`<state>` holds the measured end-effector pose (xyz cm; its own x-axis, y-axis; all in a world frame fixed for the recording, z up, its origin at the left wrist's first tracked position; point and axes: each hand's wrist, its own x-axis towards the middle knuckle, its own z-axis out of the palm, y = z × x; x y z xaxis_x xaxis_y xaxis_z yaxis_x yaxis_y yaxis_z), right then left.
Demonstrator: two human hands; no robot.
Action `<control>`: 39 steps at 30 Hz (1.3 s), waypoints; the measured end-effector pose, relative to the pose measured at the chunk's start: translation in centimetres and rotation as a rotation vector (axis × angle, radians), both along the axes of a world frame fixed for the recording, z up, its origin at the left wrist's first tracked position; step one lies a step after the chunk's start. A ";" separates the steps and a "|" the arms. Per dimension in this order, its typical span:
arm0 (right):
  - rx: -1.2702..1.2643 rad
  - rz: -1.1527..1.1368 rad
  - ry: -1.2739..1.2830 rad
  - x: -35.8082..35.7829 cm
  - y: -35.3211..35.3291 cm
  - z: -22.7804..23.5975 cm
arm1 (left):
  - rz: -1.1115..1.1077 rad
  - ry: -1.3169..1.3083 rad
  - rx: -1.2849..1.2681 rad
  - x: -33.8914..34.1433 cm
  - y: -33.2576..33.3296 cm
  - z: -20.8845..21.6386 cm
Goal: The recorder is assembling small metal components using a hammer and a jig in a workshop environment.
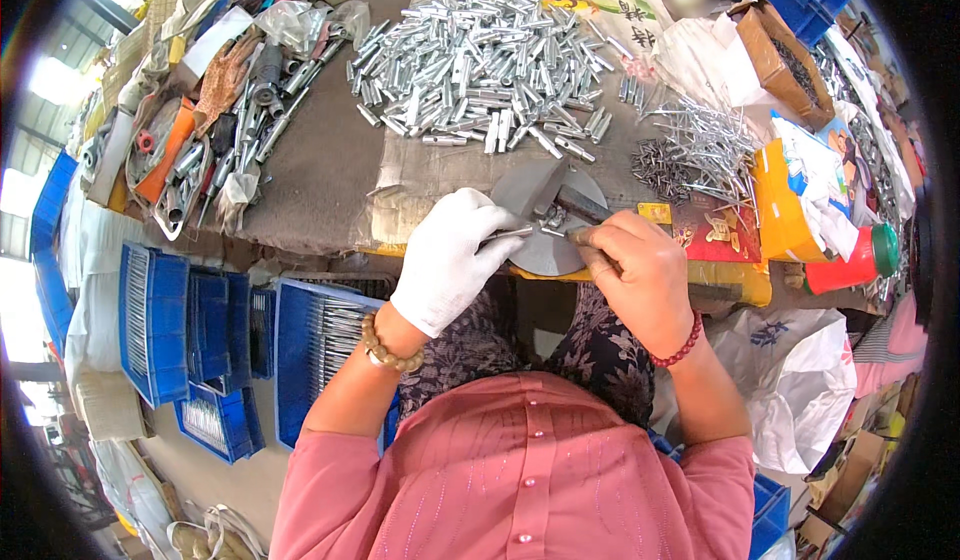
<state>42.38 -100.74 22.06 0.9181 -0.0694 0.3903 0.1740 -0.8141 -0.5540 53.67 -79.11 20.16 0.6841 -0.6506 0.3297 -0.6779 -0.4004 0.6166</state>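
1. The tabletop in front of me is brown and worn, partly covered by pale sheeting.
2. Across its far middle spreads a heap of short metal tubes, bright silver and smooth, lying in all directions.
3. My left hand, in a white glove, is nearly closed, thumb and fingertips pinching one silver metal piece.
4. My right hand, bare, has its fingers curled close together beside the dark bar; I cannot tell whether they grip anything.
5. Between my hands, at the tabletop's near edge, lies a round plate, flat, dull grey.
6. Above the plate stands a grey metal block, broad and flat-faced.
7. Beside the block slants a dark bar, straight and duller than the tubes.
8. The silver metal piece is slim and shiny, its tip showing past my gloved fingers, at the plate's left side.
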 end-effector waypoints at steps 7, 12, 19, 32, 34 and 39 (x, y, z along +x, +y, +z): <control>-0.319 0.016 -0.097 1.1 0.4 0.1 | 0.015 -0.108 0.041 -0.5 -0.1 0.1; -0.337 0.090 -0.109 1.2 0.1 0.2 | -0.037 -0.090 -0.013 0.0 0.3 -0.5; -0.258 0.131 -0.118 1.2 -0.5 -0.3 | -0.025 -0.084 -0.068 -0.3 0.2 -0.7; -0.293 0.166 -0.112 1.8 -0.7 -0.1 | 0.021 -0.086 -0.051 -0.4 0.1 -0.9; -0.287 0.175 -0.130 1.8 -0.7 0.0 | 0.020 -0.078 -0.052 -0.4 0.1 -1.0; -0.277 0.185 -0.151 1.9 -0.7 -0.2 | 0.023 -0.073 -0.053 -0.5 0.0 -1.1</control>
